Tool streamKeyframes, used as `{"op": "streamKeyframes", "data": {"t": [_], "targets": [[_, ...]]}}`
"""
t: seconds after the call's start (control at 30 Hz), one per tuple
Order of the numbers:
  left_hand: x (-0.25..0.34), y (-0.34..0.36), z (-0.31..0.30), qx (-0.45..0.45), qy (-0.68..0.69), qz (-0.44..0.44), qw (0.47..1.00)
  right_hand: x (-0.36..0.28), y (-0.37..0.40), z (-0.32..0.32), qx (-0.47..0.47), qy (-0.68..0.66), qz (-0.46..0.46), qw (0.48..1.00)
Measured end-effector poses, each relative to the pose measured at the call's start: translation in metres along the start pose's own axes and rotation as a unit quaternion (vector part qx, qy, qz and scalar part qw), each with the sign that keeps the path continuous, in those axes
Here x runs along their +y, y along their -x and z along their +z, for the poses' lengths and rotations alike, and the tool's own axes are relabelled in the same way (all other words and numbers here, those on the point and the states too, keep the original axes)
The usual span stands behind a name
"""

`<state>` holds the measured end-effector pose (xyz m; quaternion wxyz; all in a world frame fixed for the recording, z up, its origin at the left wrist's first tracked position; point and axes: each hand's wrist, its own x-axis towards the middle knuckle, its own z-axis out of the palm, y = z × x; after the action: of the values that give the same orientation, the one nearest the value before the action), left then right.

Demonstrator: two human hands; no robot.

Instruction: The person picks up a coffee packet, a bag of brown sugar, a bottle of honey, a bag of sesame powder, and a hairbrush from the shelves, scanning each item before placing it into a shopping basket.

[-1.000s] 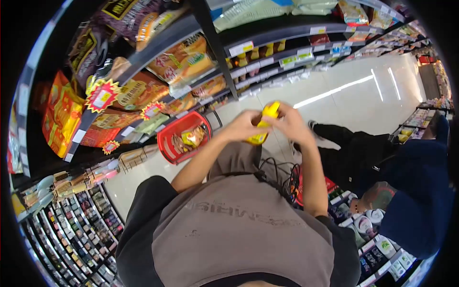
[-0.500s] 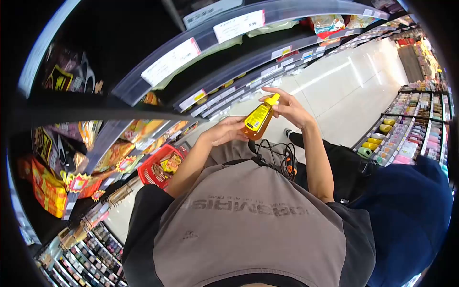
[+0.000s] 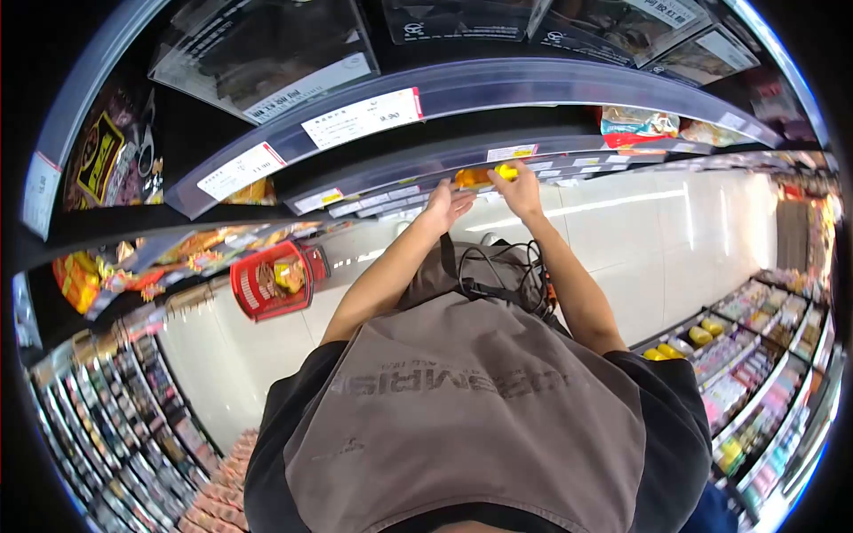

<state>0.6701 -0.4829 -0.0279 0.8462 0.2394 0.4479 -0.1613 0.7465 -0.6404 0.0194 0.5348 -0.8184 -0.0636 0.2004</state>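
A small bottle (image 3: 475, 178) with amber contents and a yellow cap lies tilted nearly sideways in front of the shelf edge. My right hand (image 3: 519, 190) grips it at the cap end, fingers closed round the cap. My left hand (image 3: 450, 206) is beside the bottle's base, palm turned up and fingers apart; whether it touches the bottle is hard to tell. Just beyond both hands runs a lower shelf edge (image 3: 391, 178) with price labels.
A red shopping basket (image 3: 306, 298) with packages inside is at the left on the tiled floor (image 3: 613, 231). An upper shelf edge (image 3: 498, 84) curves across the top. Display racks (image 3: 124, 426) stand at lower left and more racks (image 3: 755, 355) at right.
My view has turned toward the shelf. Both hands have moved forward with the bottle, which now lies more sideways. My left hand has opened away from the bottle's base. The person in dark blue has mostly left view.
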Motion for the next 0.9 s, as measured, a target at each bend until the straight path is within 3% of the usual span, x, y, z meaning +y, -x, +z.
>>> {"op": "streamKeyframes", "data": {"t": [0.07, 0.1, 0.13, 0.17, 0.2, 0.23, 0.27, 0.33, 0.37, 0.53, 0.6, 0.63, 0.67, 0.73, 0.77, 0.8, 0.87, 0.9], "targets": [[-0.004, -0.005, 0.013, 0.042, -0.125, 0.105, 0.986, 0.009, -0.024, -0.006, 0.073, 0.162, -0.123, 0.976], [-0.008, -0.002, 0.019, 0.064, -0.233, 0.184, 0.953, 0.013, -0.033, -0.010, 0.051, 0.151, -0.134, 0.978], [-0.009, 0.001, 0.020, 0.072, -0.236, 0.186, 0.951, 0.018, -0.041, -0.011, 0.046, 0.143, -0.134, 0.979], [-0.009, 0.009, 0.023, 0.144, -0.451, 0.352, 0.807, 0.029, -0.049, -0.010, 0.028, 0.140, -0.165, 0.976], [-0.008, 0.018, 0.027, 0.198, -0.623, 0.482, 0.583, 0.029, -0.050, -0.011, 0.012, 0.137, -0.198, 0.971], [-0.006, 0.028, 0.030, 0.199, -0.631, 0.536, 0.524, 0.028, -0.052, -0.010, 0.010, 0.139, -0.192, 0.971], [-0.005, 0.040, 0.031, 0.203, -0.633, 0.534, 0.522, 0.030, -0.051, -0.010, 0.007, 0.135, -0.193, 0.972], [0.000, 0.059, 0.029, 0.204, -0.756, 0.485, 0.390, 0.034, -0.061, -0.004, -0.058, 0.170, -0.136, 0.974], [0.003, 0.060, 0.022, 0.228, -0.765, 0.519, 0.306, 0.049, -0.070, 0.005, -0.048, 0.185, -0.163, 0.968], [0.041, 0.033, -0.001, 0.233, -0.823, 0.438, 0.277, 0.030, -0.077, 0.012, -0.086, 0.229, -0.135, 0.960], [0.054, 0.029, -0.002, 0.197, -0.859, 0.353, 0.313, 0.030, -0.076, 0.013, -0.075, 0.226, -0.126, 0.963], [0.062, 0.018, -0.007, 0.176, -0.884, 0.324, 0.288, 0.028, -0.074, 0.014, -0.060, 0.256, -0.123, 0.957], [0.064, 0.009, -0.011, 0.169, -0.885, 0.331, 0.281, 0.030, -0.077, 0.013, -0.048, 0.256, -0.121, 0.958], [0.069, -0.001, -0.019, 0.213, -0.801, 0.506, 0.240, 0.044, -0.090, 0.016, -0.030, 0.263, -0.203, 0.943], [0.072, 0.018, 0.000, 0.202, -0.832, 0.403, 0.323, 0.052, -0.095, 0.015, -0.057, 0.271, -0.207, 0.938], [0.077, 0.025, 0.006, 0.195, -0.835, 0.404, 0.320, 0.053, -0.099, 0.019, -0.052, 0.269, -0.202, 0.940], [0.079, 0.026, 0.009, 0.149, -0.848, 0.348, 0.370, 0.051, -0.099, 0.021, -0.010, 0.338, -0.248, 0.908], [0.078, 0.018, 0.002, 0.144, -0.850, 0.347, 0.371, 0.047, -0.097, 0.020, -0.032, 0.360, -0.206, 0.909]]}}
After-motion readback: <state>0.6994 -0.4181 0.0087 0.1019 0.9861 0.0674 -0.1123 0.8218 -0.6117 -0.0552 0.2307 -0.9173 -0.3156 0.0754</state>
